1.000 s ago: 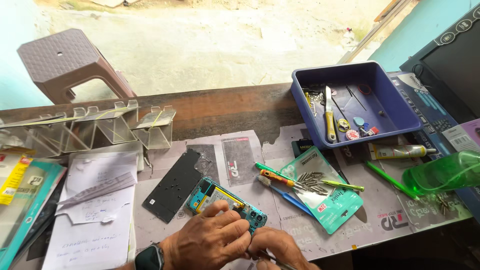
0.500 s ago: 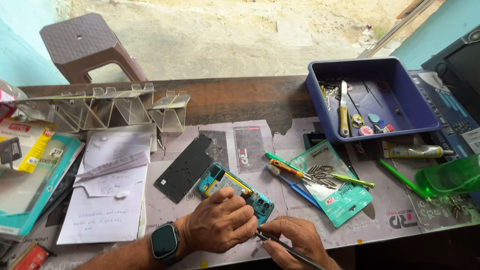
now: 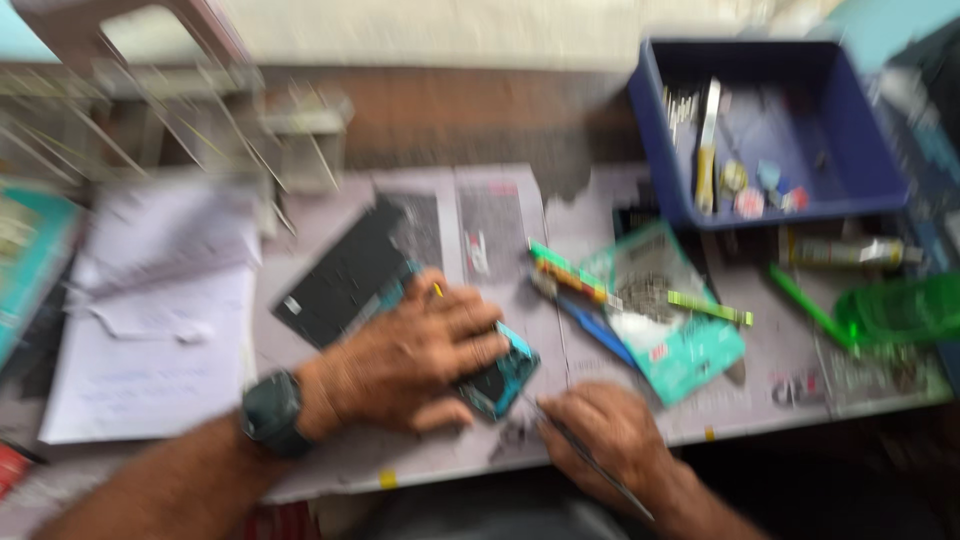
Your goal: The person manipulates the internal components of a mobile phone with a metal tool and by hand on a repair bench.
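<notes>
While the view blurs from head motion, left hand (image 3: 420,355) still presses flat on the teal phone (image 3: 495,380), fingers curled over it as before. Right hand (image 3: 610,435), just right of it, stays closed around a thin metal tool (image 3: 590,460); worktop (image 3: 790,345) layout unchanged.

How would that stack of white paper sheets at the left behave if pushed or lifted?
The white paper sheets look thin and loosely stacked, so they would probably flop when lifted by one edge. Pushed, they would likely slide and fan apart on the flat bench top, being light for their area. The picture is blurred, so any clip or binding cannot be told.
</notes>
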